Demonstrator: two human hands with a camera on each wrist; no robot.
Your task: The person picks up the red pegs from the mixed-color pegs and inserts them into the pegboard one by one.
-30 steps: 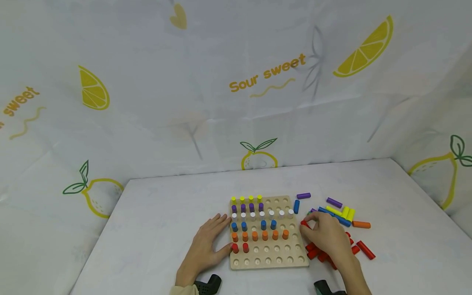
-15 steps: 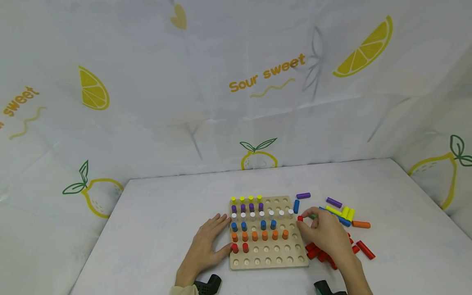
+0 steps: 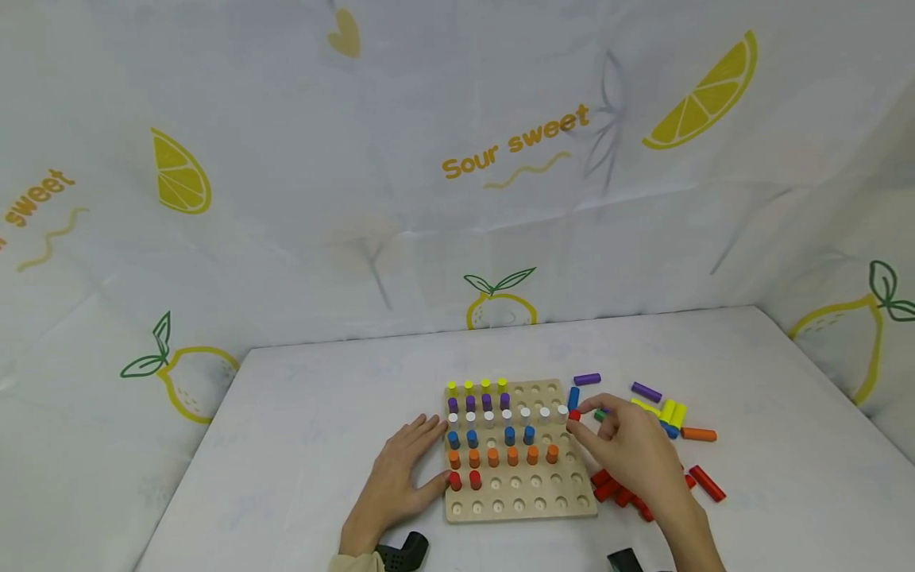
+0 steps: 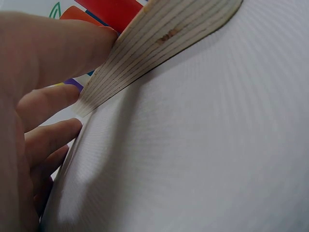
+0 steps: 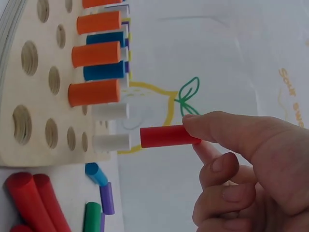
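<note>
In the head view a wooden pegboard point(image 3: 507, 516) lies on the white table, with rows of yellow, purple, white, blue, orange and red pegs upright in its holes. My left hand point(image 3: 397, 470) rests at its left side, thumb and fingertips against the edge; the left wrist view shows them on the layered board side point(image 4: 159, 43). Between thumb and forefinger, my right hand point(image 3: 639, 453) pinches one end of a red peg point(image 5: 166, 136). That peg is above the board's right edge, close to the last white peg point(image 5: 112, 142), seemingly out of any hole.
Loose red pegs point(image 3: 606, 490) lie right of the board, partly under my right hand. Farther off are loose yellow pegs point(image 3: 673, 411), an orange peg point(image 3: 698, 434), purple pegs point(image 3: 646, 392) and a blue peg point(image 3: 574, 398). A green peg point(image 5: 92, 216) lies beside the board.
My right hand has moved left and slightly away from me, carrying the red peg from beside the board to its right edge. The left hand has stayed in place.
</note>
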